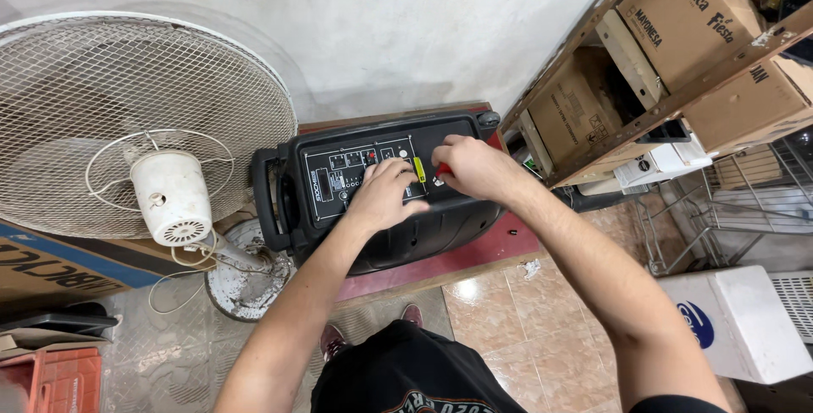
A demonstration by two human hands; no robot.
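Both hands on the control panel of a black speaker at the middle of the frame.

We see the speaker (381, 201) lying on its back, its long axis running left to right, with the control panel (347, 171) facing up. Our left hand (385, 193) rests flat on the panel, fingers loosely together. Our right hand (474, 167), just to its right, pinches a red-handled tool (441, 171) whose tip points left and down at the panel. A white fan (135, 125) stands at the left.
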